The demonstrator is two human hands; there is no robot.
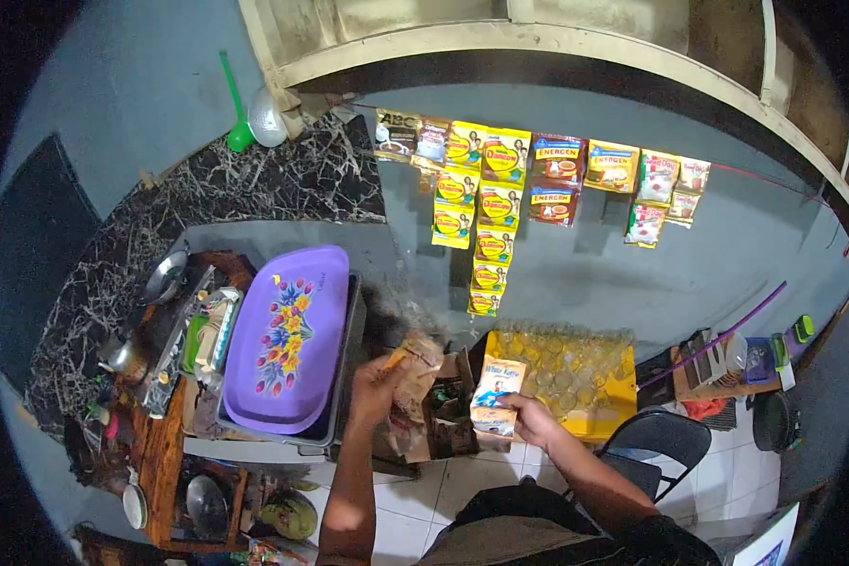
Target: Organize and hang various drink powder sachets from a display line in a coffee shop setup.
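Observation:
My left hand (375, 388) is closed on a brownish sachet strip (419, 361), whose lower part hangs over the edge of an open cardboard box (453, 431). In my right hand (532, 419) is a joined strip of white and orange coffee sachets (499, 382), held upright to the right of the box with the thumb across its front. The box stands between and below the two hands, with dark packets inside that are hard to make out. Strips of yellow milk sachets (499, 205) and brown cereal drink sachets (555, 159) hang from a red line on the wall.
A purple floral tray (290, 339) lies on a dark bin at left, beside a cluttered wooden table (159, 460). Many clear glasses stand on a yellow surface (594, 424) at right, near a black folding chair (661, 439). A wooden shelf (686, 385) holds containers farther right.

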